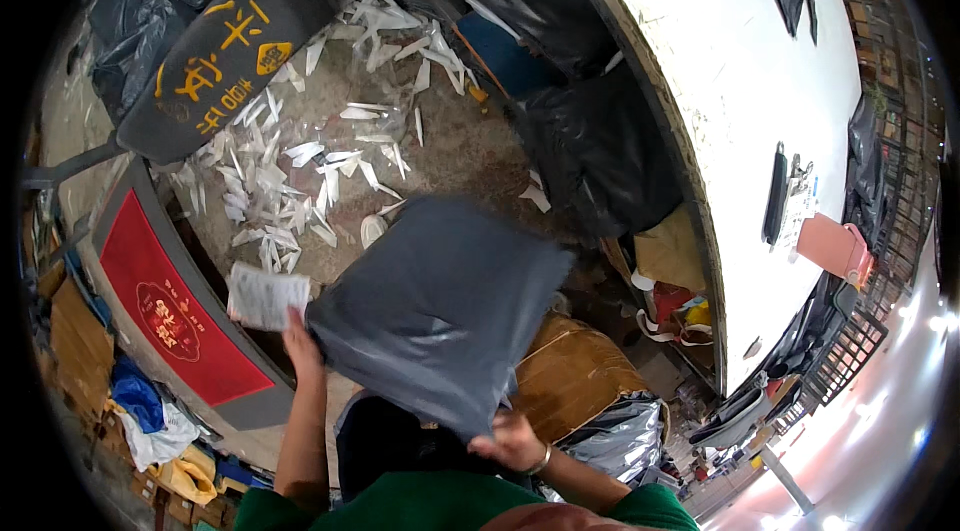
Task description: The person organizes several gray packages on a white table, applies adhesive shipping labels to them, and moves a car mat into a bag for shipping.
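A stuffed dark grey plastic mailing bag [440, 301] is held in front of my body, its wide face turned up. My left hand [302, 349] is closed at the bag's left corner. From its fingertips a white printed paper slip [268, 297] sticks out to the left. Fingers on that side are partly hidden, so how the slip and the bag lie in the grip is unclear. My right hand [512, 443] pinches the near right corner of the bag, and a bracelet circles its wrist.
White paper scraps [290, 186] litter the floor beyond the bag. A white tabletop [720, 81] rises at right, with black bags [600, 151] on shelves under it. A cardboard box [575, 371] stands near my right hand. A grey chair back [230, 61] and a red panel [175, 306] are at left.
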### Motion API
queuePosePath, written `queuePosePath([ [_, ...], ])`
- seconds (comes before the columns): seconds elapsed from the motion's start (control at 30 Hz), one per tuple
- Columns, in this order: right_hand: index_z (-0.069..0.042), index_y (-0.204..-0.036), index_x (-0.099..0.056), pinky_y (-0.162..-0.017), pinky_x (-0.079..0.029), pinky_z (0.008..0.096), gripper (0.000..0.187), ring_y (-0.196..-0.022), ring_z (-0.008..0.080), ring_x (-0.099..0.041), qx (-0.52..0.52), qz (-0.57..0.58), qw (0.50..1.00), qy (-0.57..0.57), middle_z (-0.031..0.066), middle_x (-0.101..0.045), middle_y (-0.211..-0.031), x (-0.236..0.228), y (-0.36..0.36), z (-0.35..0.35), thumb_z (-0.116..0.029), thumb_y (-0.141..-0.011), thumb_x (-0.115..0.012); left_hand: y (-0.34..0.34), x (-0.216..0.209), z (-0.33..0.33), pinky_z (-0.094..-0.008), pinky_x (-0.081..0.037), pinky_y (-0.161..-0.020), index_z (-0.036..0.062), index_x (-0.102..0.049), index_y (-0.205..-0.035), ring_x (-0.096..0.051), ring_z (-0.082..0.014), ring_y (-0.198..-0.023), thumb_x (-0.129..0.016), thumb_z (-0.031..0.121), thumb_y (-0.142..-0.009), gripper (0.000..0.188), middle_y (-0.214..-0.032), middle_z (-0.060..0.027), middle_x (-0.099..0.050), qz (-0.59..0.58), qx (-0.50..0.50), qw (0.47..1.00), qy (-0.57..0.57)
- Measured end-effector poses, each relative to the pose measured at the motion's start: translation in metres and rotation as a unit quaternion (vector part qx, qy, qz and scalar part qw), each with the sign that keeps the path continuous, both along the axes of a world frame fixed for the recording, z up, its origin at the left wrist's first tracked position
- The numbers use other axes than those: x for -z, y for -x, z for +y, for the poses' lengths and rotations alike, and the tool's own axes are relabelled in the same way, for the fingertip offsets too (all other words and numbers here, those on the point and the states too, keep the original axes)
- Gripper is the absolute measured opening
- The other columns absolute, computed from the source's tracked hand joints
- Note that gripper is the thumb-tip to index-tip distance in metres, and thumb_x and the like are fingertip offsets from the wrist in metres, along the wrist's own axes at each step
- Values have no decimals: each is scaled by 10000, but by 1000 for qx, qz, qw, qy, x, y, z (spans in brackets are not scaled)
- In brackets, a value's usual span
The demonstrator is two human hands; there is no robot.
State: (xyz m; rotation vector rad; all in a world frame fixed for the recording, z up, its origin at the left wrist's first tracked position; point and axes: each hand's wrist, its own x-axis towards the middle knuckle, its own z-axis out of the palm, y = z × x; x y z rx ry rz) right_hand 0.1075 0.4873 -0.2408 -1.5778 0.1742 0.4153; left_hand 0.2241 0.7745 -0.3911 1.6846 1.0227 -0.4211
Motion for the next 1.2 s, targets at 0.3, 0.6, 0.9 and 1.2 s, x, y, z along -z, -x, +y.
queuePosePath([
  [0.3,-48,-742,-596,-622,-446,270,240,-636,162,-569,-128,-5,973,190,55,-597,-684,164,-129,-81,-220,-827,-451,103,-64,52,-395,-372,-908,-15,-367,-1224,-484,-293,-1051,-448,403,-850,568,-1172,-153,-470,135,-250,930,231],
  [0.6,-11,-1327,-177,-964,-331,423,868,-1211,262,-315,616,223,689,-309,138,-247,-1353,287,-347,-238,-533,-746,-554,132,-70,18,-349,-337,-927,-60,-387,-1209,-454,-266,-1065,-476,416,-843,607,-1169,-145,-473,219,-267,938,19],
  [0.9,-9,-1248,-344,-726,-499,316,646,-988,216,-504,700,128,667,-221,145,-463,-1135,322,-371,-243,-397,-789,-580,257,-14,78,-331,-228,-990,-72,-359,-1233,-362,-281,-1156,-441,424,-859,627,-1286,-176,-371,208,-175,959,-84],
  [1.2,-6,-1028,-503,-586,-506,279,321,-747,218,-579,538,-54,827,-150,160,-581,-887,217,-357,-347,-284,-870,-479,189,-32,50,-325,-253,-974,-92,-395,-1191,-390,-288,-1122,-420,402,-875,587,-1242,-194,-412,262,-43,963,-54],
])
